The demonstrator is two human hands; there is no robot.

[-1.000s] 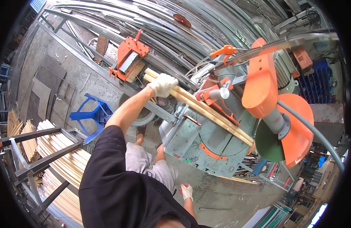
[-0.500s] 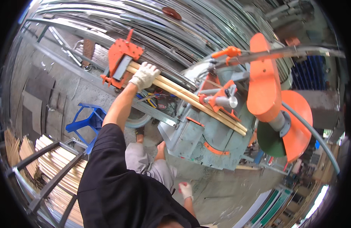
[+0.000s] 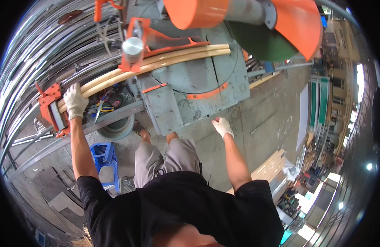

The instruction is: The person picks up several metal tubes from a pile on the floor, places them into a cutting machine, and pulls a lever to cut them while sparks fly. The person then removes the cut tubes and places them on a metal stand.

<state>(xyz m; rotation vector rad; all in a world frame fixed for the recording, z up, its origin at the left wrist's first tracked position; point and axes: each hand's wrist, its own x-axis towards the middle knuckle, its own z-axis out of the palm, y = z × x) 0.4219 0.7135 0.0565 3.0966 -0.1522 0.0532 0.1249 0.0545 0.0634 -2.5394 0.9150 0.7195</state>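
Observation:
Two long pale wooden strips (image 3: 161, 64) lie side by side across the grey table of a cut-off saw (image 3: 235, 86). My left hand (image 3: 76, 102), in a white glove, grips them near their left end, beside an orange end stop (image 3: 50, 103). Their right end rests on the saw table, below the raised orange blade guard (image 3: 297, 24) and the dark blade (image 3: 260, 41). An orange clamp (image 3: 134, 45) with a round metal knob stands against the strips. My right hand (image 3: 223, 126), also in a white glove, is apart from the saw table's front edge, fingers curled, nothing visible in them.
A metal rail (image 3: 115, 113) runs left from the saw, with pliers and other hand tools (image 3: 105, 103) behind it. On the floor are a blue plastic stool (image 3: 105, 162) and a round basin (image 3: 118, 127). Metal bars (image 3: 33, 61) are stacked at the far left.
The view has turned to the right, so the saw appears higher up. My right hand has come forward from near my body toward the saw table. My left hand stays on the strips.

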